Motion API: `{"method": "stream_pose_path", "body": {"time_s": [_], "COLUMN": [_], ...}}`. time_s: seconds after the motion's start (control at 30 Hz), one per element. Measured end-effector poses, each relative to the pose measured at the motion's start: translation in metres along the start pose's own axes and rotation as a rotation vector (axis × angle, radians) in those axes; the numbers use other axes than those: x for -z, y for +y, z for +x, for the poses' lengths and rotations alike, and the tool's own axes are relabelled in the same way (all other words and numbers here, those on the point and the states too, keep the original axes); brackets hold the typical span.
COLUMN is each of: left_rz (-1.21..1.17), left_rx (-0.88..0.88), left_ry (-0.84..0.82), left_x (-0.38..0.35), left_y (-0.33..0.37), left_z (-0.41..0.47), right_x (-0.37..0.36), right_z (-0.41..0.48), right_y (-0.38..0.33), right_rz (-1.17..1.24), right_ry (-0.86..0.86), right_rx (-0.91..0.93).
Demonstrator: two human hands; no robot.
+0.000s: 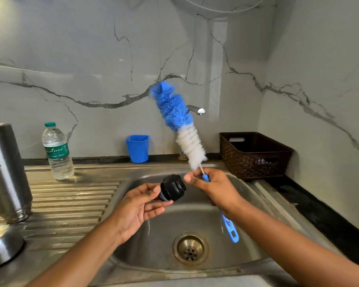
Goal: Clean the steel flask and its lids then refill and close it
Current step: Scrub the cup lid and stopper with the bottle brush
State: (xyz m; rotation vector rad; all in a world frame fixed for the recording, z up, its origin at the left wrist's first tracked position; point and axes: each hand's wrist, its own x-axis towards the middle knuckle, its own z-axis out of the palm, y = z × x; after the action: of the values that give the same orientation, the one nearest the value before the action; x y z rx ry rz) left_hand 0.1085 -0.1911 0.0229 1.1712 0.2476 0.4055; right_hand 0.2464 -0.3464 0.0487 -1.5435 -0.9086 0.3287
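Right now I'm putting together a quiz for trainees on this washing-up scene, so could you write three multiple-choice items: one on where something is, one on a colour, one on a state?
1. Where does the steel flask stand?
A) on the floor
B) on the ribbed drainboard, left of the basin
C) on a shelf

2. What colours are the bristles of the bottle brush?
A) blue and white
B) green and yellow
C) all black

3. What is the left hand doing?
A) lying flat and empty
B) holding the black lid
C) squeezing a sponge

Answers:
1 B, the flask stands on the ridged steel at far left.
2 A, blue at the tip, white near the handle.
3 B, its fingers and thumb curl round the lid above the basin.
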Motion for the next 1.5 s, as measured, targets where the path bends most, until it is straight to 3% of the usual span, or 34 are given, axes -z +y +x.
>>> {"method": "stream_pose_path", "body": {"time_s": [0.23, 0.5, 0.73, 0.9, 1.07, 1.2, 1.37, 1.5], "left_rz": [0.038, 0.059, 0.027, 0.175, 0.520, 0.542, 0.464, 0.246], "left_rx": [0.033, 0.018, 0.047, -0.023, -0.186, -0.263, -0.280, -0.219], "left_ry": [0.061, 0.071, 0.086, 0.103, -0.022, 0.009, 0.222, 0.365], "left_x": [-0.002, 0.001, -0.002, -0.005, -0.003, -0.001, 0.018, 0.034], "left_y": [-0.002, -0.002, 0.000, 0.004, 0.005, 0.004, 0.011, 0.013], "left_z": [0.000, 0.001, -0.002, -0.005, -0.009, -0.009, -0.001, 0.010], "right_x": [-0.009, -0.017, -0.017, -0.020, -0.028, -0.035, -0.016, -0.005], "right_z": [-0.005, -0.001, 0.000, 0.000, -0.005, -0.006, 0.046, 0.119], "right_y": [0.000, 0.006, 0.011, 0.011, 0.006, -0.005, -0.049, -0.079], "right_rz": [0.041, -0.032, 0.141, 0.062, 0.003, 0.015, -0.200, -0.788], "right_ry": [-0.118, 0.010, 0.060, 0.064, 0.093, 0.047, 0.015, 0.006], "right_rx": [-0.080, -0.115, -0.239, -0.218, -0.187, -0.212, -0.287, -0.056]}}
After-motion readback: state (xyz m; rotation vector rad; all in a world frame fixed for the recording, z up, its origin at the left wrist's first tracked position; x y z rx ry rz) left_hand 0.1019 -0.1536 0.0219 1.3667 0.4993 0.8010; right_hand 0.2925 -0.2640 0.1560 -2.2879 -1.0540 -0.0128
